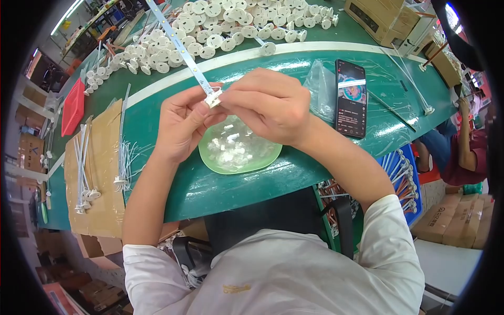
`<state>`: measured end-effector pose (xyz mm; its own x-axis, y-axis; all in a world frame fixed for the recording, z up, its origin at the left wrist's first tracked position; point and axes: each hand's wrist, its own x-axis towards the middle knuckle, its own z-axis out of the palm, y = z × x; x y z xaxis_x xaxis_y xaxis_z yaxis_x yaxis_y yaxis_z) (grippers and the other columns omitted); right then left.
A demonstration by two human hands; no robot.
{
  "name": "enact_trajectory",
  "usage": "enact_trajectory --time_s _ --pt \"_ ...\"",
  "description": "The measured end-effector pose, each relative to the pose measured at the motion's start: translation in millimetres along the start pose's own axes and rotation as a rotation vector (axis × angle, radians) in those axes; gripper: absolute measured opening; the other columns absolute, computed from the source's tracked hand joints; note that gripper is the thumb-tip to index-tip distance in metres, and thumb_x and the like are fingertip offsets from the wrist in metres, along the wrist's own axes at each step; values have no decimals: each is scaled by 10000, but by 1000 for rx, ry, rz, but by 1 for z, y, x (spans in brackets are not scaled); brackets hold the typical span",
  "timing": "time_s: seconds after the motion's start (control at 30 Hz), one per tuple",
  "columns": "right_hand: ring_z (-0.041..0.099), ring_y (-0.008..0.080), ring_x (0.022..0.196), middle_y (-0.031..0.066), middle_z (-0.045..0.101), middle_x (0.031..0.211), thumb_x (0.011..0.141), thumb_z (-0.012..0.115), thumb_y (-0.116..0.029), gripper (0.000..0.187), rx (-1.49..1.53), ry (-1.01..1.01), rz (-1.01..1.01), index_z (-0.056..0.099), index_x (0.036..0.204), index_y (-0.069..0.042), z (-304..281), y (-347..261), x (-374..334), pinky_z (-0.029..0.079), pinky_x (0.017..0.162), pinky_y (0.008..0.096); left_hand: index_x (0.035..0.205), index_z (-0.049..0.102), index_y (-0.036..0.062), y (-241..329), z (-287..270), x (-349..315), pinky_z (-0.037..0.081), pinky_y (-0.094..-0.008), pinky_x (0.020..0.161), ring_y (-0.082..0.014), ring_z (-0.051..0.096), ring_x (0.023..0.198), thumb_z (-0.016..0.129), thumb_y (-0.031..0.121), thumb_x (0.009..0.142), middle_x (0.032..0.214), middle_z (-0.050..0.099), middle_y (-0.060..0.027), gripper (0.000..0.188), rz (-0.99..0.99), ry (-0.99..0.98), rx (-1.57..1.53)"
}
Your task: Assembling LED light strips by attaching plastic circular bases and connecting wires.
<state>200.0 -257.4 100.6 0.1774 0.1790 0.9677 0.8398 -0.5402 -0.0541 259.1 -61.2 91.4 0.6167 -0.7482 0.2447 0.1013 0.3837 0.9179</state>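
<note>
A narrow LED strip with small yellow diodes slants up and away from my hands. At its near end sits a small white plastic end piece. My left hand is closed around that end, its thumb against the white piece. From the other side my right hand pinches at the same white piece, and its fingertips partly hide it. Just below both hands stands a light green bowl, with loose small white plastic pieces inside.
A heap of round white discs covers the far table. To the right lie a phone and a clear plastic bag. Strips with wires rest on cardboard at left. Another person sits at far right.
</note>
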Motion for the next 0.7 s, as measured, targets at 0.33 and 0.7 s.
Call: enact_trajectory --time_s 0.33,0.7 --pt "624 236 645 97 668 788 631 720 49 231 -242 -16 -180 691 857 14 -2 4 1 521 550 288 1307 475 -74 -12 15 4 523 -378 934 -222 618 1068 582 37 934 1215 590 -176 403 156 223 156" --pt "622 127 849 71 656 964 852 674 -21 131 451 19 913 685 981 4 -2 2 -1 540 680 267 1343 464 -23 -5 6 2 537 -370 865 -258 663 962 541 71 965 1145 631 -165 397 78 106 -53"
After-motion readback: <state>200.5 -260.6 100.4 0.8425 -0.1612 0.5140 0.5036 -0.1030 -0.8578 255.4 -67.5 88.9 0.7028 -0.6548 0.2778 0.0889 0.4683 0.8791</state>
